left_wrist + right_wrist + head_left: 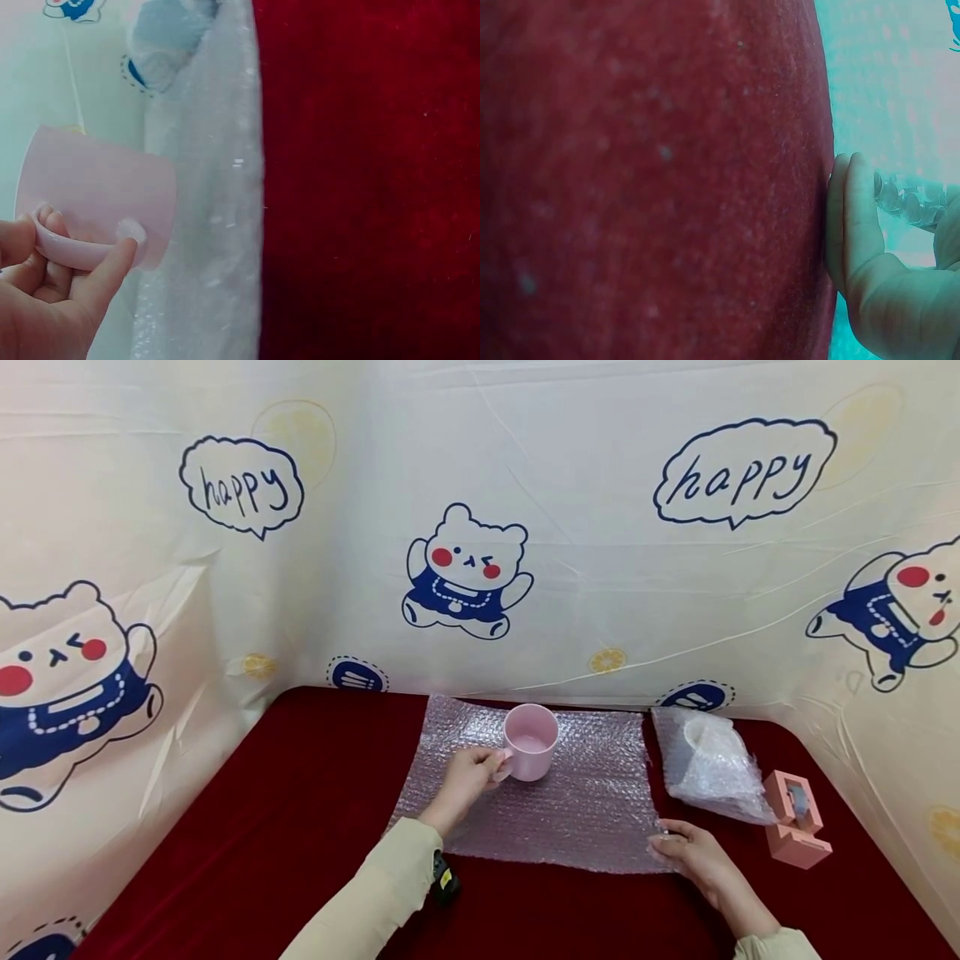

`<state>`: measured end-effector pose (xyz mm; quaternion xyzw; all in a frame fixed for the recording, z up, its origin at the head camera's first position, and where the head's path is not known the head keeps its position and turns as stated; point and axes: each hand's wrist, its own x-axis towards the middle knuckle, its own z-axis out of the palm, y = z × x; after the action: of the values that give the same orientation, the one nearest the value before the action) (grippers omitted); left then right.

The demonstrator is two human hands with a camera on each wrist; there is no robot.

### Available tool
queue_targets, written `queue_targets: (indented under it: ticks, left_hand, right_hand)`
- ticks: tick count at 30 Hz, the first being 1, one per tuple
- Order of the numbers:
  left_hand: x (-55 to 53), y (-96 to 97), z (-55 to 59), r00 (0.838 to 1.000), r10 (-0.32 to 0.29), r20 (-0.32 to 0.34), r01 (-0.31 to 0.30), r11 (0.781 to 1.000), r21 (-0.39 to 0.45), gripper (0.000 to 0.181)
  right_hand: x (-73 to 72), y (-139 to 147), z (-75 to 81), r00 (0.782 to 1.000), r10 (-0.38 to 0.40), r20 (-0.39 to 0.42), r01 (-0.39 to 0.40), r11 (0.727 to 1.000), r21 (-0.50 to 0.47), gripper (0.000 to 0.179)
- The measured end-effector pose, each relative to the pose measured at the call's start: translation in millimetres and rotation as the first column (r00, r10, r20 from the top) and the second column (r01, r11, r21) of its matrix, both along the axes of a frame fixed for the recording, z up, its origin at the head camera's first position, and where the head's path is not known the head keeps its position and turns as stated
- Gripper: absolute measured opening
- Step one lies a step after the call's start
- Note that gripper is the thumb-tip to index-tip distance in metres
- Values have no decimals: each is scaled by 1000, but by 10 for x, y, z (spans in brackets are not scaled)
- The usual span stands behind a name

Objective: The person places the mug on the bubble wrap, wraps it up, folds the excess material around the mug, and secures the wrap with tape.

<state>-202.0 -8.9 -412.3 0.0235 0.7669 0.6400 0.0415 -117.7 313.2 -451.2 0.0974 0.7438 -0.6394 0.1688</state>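
Observation:
My left hand (471, 772) holds a pink mug (531, 752) by its handle, thumb and fingers around the loop. Upright with its mouth facing up, the mug overlaps the middle of a clear bubble wrap sheet (570, 827) in the head view. The left wrist view shows the mug (97, 187) side-on, the handle (75, 251) between thumb and fingers. At the sheet's near right corner is my right hand (697, 856). Its fingers (861, 210) look straight in the right wrist view, low by the red cloth, with the wrap's edge (911, 199) between them and the thumb.
A bubble-wrapped bundle (712, 768) lies right of the sheet, with a pink tape dispenser (798, 827) beside it. Dark red cloth (300, 793) covers the table. A white printed curtain (585, 585) rises behind and along both sides.

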Motion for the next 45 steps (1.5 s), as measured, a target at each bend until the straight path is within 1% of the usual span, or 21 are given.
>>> queue_targets:
  ticks: [3, 5, 11, 13, 15, 20, 23, 28, 31, 33, 35, 38, 40, 42, 44, 45]
  left_hand:
    - [-18, 28, -62, 1000, 1, -17, -1, 1000, -24, 28]
    - [-15, 36, -96, 1000, -7, -15, 6, 999, -33, 28]
    - [27, 38, -158, 999, -27, 28, 28, 999, -22, 30]
    - [34, 39, -167, 999, -35, 28, 35, 999, -14, 31]
    - [28, 33, -171, 998, -44, 42, 44, 999, -9, 31]
    - [-22, 7, -168, 994, -63, 92, 64, 998, -13, 32]
    - [-39, -10, -159, 992, -67, 105, 70, 997, -23, 31]
    - [-48, -35, -147, 988, -103, 116, 107, 994, -21, 33]
    - [-45, -59, -140, 982, -130, 140, 134, 991, -18, 35]
    - [-40, -82, -138, 978, -145, 151, 153, 988, -37, 36]
    - [-38, -114, -135, 976, -157, 149, 170, 982, -80, 37]
    - [-47, -186, -106, 975, -176, 134, 198, 966, -169, 39]
    - [-66, -260, -67, 975, -180, 131, 205, 954, -219, 40]
    - [-94, -354, -32, 980, -154, 126, 182, 952, -247, 41]
    - [-125, -466, -19, 989, -99, 105, 124, 956, -266, 41]
    - [-139, -528, -22, 994, -60, 92, 84, 957, -278, 40]
  right_hand:
    - [-2, -6, 0, 1000, 0, -2, 0, 1000, -2, 63]
    - [-4, -9, 1, 1000, -1, -2, 1, 1000, -2, 63]
    - [1, -3, 12, 1000, -8, -3, 8, 1000, -11, 64]
    - [2, 2, 16, 1000, -11, -2, 11, 1000, -13, 65]
    - [4, 6, 19, 1000, -12, 0, 12, 1000, -10, 65]
    - [2, 2, 15, 1000, -10, 3, 10, 1000, 2, 64]
    - [6, -3, 14, 1000, -8, 0, 8, 1000, -3, 65]
    - [8, 7, 16, 1000, -12, -3, 12, 1000, -15, 66]
    - [10, 23, 18, 1000, -20, 9, 20, 1000, -3, 65]
    - [11, 28, 18, 999, -35, 23, 35, 999, 7, 64]
    - [13, 30, 14, 999, -36, 25, 36, 999, 1, 64]
    - [16, 20, 5, 999, -43, 14, 44, 999, -30, 66]
    - [20, 14, 3, 999, -41, 6, 41, 998, -42, 66]
    - [25, 9, 9, 999, -44, 4, 44, 999, -29, 66]
    - [30, 10, 21, 999, -50, 8, 50, 999, -12, 65]
    - [32, 13, 26, 999, -47, 6, 47, 999, -10, 64]
